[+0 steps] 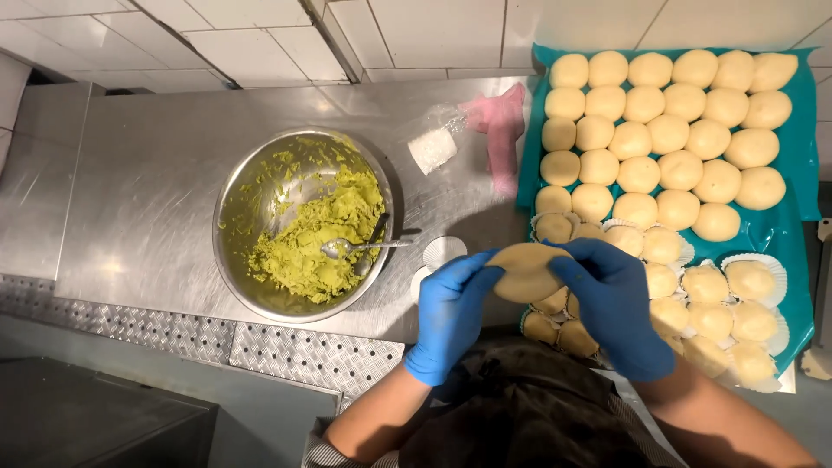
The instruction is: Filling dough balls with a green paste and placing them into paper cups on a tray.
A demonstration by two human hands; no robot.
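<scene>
Item: flattened disc of pale dough, lower centre of the frame, held just above the front edge of the steel worktop. Left hand, in a blue glove, had its grip clamped on the disc's left rim; right hand, gloved likewise, was clamped on the right rim, fingers curled over the top, apparently so the disc stayed flat and open between them. Left of centre: round steel bowl of green paste, a spoon resting in it with the handle over the rim towards the hands, within easy reach. Beside the bowl: empty white paper cases. Right of frame: teal-lined tray, plain dough balls in rows at the top, cased pieces lower down, the two kinds kept apart. Upper centre: pink cloth and a clear bag.
</scene>
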